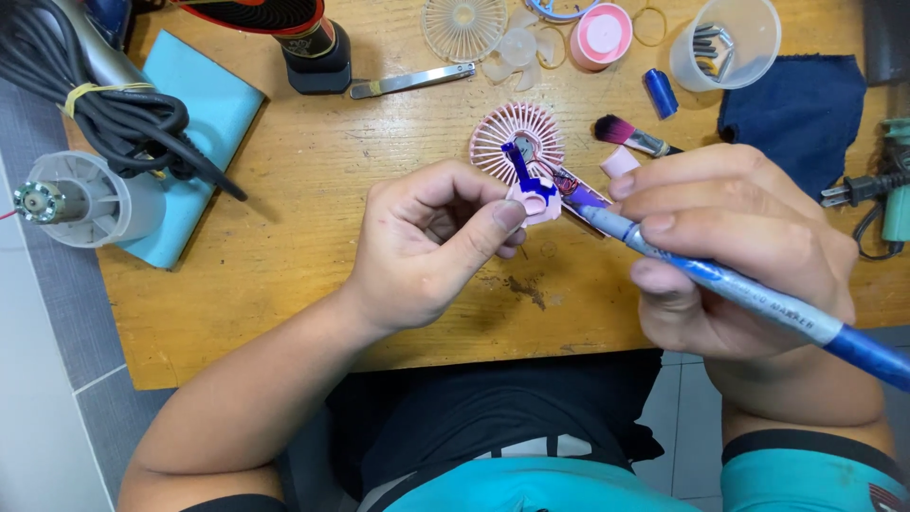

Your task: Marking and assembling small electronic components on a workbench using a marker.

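My left hand [431, 242] pinches a small pink plastic fan part [534, 197] with blue paint on it, holding it just above the wooden table [313, 190]. A pink round fan grille [517, 137] joins that part at its far end. My right hand [735, 246] grips a blue and grey marker pen [730, 284]. The pen's tip touches the pink part beside my left thumb. Both hands sit close together over the table's near edge.
A heat gun [90, 194] with a bundled black cord lies on a light blue pad at left. At the back are a clear fan grille [463, 27], metal tweezers [412, 81], a pink tape roll [602, 36], a plastic cup [725, 43], a brush [630, 136] and a dark blue cloth [796, 109].
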